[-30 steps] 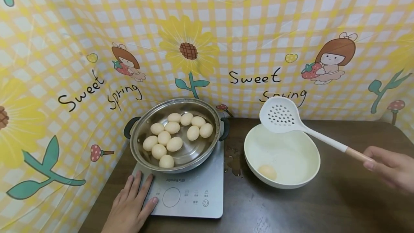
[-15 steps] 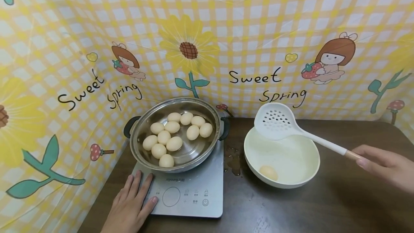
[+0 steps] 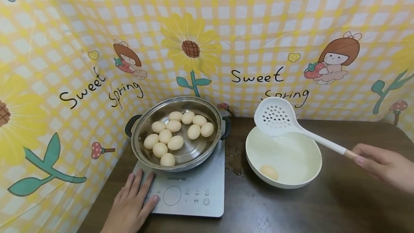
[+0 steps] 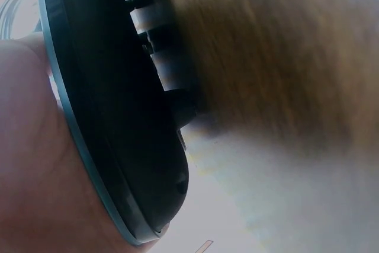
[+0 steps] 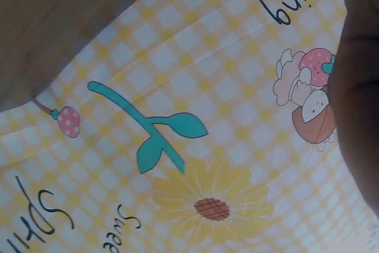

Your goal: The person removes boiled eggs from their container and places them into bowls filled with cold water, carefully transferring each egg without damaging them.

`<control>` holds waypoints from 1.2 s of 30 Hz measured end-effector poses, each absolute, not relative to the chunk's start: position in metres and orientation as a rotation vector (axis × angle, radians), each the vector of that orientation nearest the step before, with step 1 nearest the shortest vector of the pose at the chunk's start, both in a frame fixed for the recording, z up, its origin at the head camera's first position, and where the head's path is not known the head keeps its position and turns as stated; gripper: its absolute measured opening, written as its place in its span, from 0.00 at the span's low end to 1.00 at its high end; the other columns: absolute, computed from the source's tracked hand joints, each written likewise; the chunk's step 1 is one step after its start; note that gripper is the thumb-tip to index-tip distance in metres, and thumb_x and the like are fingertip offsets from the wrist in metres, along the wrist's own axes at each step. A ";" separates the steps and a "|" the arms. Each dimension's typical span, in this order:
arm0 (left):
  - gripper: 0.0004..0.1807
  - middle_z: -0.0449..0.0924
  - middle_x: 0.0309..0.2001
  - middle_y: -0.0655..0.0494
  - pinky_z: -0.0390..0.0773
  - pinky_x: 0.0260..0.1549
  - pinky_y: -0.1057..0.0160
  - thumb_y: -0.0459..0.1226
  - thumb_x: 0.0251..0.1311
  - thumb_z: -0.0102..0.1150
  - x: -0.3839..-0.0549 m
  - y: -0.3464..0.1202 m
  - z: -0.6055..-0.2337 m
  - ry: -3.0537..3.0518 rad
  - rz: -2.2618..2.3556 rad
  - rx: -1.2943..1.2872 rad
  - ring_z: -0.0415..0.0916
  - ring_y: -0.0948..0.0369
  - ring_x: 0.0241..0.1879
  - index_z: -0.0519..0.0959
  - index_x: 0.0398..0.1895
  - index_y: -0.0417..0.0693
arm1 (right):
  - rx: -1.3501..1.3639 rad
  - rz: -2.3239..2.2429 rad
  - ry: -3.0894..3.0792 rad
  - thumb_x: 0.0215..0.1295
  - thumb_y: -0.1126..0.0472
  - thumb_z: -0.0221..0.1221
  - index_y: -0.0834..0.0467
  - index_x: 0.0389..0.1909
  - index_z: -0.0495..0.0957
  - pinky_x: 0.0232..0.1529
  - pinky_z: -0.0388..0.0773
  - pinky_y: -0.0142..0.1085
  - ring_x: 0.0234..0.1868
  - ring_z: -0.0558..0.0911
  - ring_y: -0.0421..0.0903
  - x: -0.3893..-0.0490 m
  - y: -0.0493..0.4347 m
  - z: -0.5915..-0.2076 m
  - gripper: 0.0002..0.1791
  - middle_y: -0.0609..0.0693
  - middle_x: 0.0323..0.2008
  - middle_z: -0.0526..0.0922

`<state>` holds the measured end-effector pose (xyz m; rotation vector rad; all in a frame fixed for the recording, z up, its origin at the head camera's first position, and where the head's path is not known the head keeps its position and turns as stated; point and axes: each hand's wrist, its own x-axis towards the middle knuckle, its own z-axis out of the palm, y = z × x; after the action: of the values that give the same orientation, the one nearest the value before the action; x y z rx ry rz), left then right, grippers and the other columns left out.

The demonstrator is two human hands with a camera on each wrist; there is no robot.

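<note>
In the head view my right hand [image 3: 385, 166] grips the wooden end of a white slotted skimmer [image 3: 276, 117]. Its perforated head hovers over the back rim of a pale green bowl [image 3: 295, 164], with nothing on it. One egg [image 3: 269, 172] lies at the bottom of that bowl, toward the front left. My left hand [image 3: 129, 202] rests with fingers stretched out on the left edge of an induction cooktop [image 3: 191, 209]. On the cooktop stands a steel pot [image 3: 137, 146] holding several pale eggs [image 3: 165, 136]. The left wrist view shows the underside of the cooktop [image 4: 118, 111] beside the hand.
A dark wooden table [image 3: 346, 204] carries everything. Water drops [image 3: 234, 163] lie between cooktop and bowl. The pot's black side handles [image 3: 225, 128] stick out left and right. A yellow checked cloth [image 3: 245, 39] hangs behind and at the left.
The skimmer head dipped toward the bowl and moved slightly left, then rose a little again. My left hand, the pot and the bowl stay in place; the view has shifted slightly.
</note>
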<state>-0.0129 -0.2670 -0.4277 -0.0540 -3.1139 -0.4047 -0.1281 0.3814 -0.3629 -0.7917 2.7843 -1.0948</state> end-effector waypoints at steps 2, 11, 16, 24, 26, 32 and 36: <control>0.40 0.45 0.78 0.34 0.50 0.63 0.28 0.61 0.74 0.44 -0.013 -0.267 -0.428 -3.111 -0.406 -0.056 0.39 0.35 0.76 0.59 0.79 0.47 | -0.776 -1.074 2.794 0.77 0.71 0.49 0.41 0.43 0.73 0.09 0.59 0.33 0.13 0.63 0.36 -0.128 0.375 -0.358 0.18 0.37 0.16 0.64; 0.40 0.45 0.78 0.34 0.49 0.63 0.28 0.61 0.74 0.44 -0.013 -0.267 -0.427 -3.102 -0.408 -0.060 0.39 0.35 0.76 0.59 0.79 0.47 | -0.735 -0.950 2.837 0.79 0.62 0.52 0.41 0.45 0.76 0.18 0.62 0.34 0.19 0.67 0.39 -0.127 0.328 -0.330 0.10 0.38 0.20 0.66; 0.40 0.45 0.78 0.34 0.50 0.63 0.29 0.61 0.74 0.44 -0.012 -0.267 -0.428 -3.098 -0.400 -0.062 0.40 0.35 0.76 0.59 0.79 0.48 | -0.864 -0.917 2.846 0.79 0.62 0.53 0.41 0.45 0.76 0.18 0.63 0.32 0.19 0.64 0.34 -0.126 0.298 -0.319 0.10 0.36 0.21 0.65; 0.40 0.45 0.78 0.34 0.50 0.63 0.29 0.62 0.74 0.44 -0.013 -0.267 -0.427 -3.097 -0.396 -0.061 0.40 0.35 0.76 0.60 0.79 0.47 | -1.095 -0.929 2.819 0.75 0.65 0.58 0.43 0.49 0.73 0.18 0.63 0.30 0.18 0.60 0.29 -0.124 0.255 -0.308 0.12 0.31 0.21 0.71; 0.40 0.46 0.78 0.35 0.50 0.63 0.29 0.62 0.74 0.44 -0.013 -0.267 -0.427 -3.097 -0.395 -0.062 0.40 0.35 0.76 0.60 0.78 0.47 | -1.130 -0.943 2.809 0.74 0.64 0.58 0.42 0.48 0.73 0.18 0.63 0.29 0.18 0.60 0.29 -0.124 0.244 -0.306 0.12 0.30 0.20 0.69; 0.40 0.45 0.79 0.35 0.50 0.63 0.29 0.61 0.74 0.45 -0.013 -0.267 -0.427 -3.092 -0.406 -0.064 0.40 0.35 0.76 0.61 0.78 0.47 | -1.090 -0.943 2.783 0.75 0.60 0.59 0.43 0.45 0.74 0.17 0.62 0.29 0.17 0.58 0.29 -0.124 0.209 -0.299 0.07 0.30 0.17 0.60; 0.40 0.45 0.79 0.35 0.50 0.63 0.29 0.61 0.74 0.44 -0.013 -0.268 -0.428 -3.089 -0.410 -0.062 0.40 0.35 0.76 0.61 0.78 0.47 | -1.111 -0.895 2.806 0.73 0.62 0.60 0.46 0.47 0.75 0.18 0.63 0.30 0.16 0.60 0.30 -0.125 0.188 -0.297 0.08 0.31 0.16 0.63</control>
<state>-0.0131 -0.2676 -0.4275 -0.0622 -3.0890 -0.4104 -0.1253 0.1885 -0.2969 -1.1110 2.8063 -0.8954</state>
